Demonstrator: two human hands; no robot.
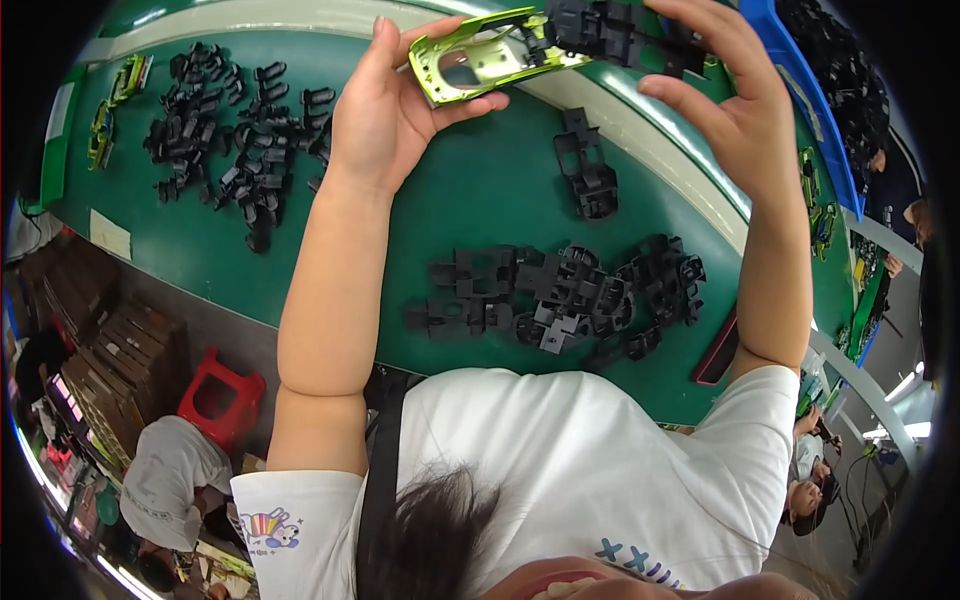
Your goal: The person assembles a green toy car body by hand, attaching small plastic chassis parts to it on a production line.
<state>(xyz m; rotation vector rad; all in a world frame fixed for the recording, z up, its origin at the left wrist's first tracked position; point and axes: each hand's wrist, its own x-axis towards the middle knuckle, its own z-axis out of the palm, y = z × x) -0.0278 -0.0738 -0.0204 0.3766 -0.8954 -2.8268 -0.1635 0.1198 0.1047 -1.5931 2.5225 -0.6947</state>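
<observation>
My left hand (385, 115) holds a shiny lime-green toy car shell (480, 55) by its near end, raised over the green table (480, 190). My right hand (725, 95) grips a black plastic chassis part (615, 32) and presses it against the far end of the green shell. Both hands are up near the top of the view. Below them a small stack of black parts (590, 170) lies on the table, and a wider heap of black plastic pieces (565, 295) sits close to my body.
Another pile of black pieces (235, 135) spreads over the table's left side, with green shells (115, 100) at the far left edge. A blue bin (805, 90) of black parts stands at right. Brown boxes (120, 365), a red stool (220, 395) and other people sit around.
</observation>
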